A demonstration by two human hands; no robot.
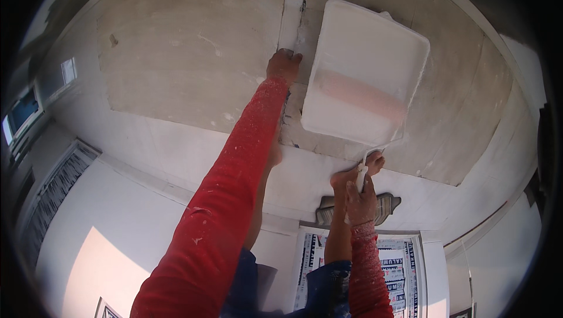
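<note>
My right hand is closed around the pale handle of a paint roller. The roller's pinkish-white sleeve lies across the lower part of a white paint tray, coated with white paint, and its thin wire frame bends down to my grip. Out ahead, left of the tray, my left hand has its fingers curled at the end of a whitish strip between two brownish boards. What its fingers hold, if anything, is hidden. Both red sleeves are speckled with white.
The tray rests on the right brownish board; the left board lies beside it. My bare right foot is just below the tray. A striped cloth-like piece lies near it. Below is a frame with printed film.
</note>
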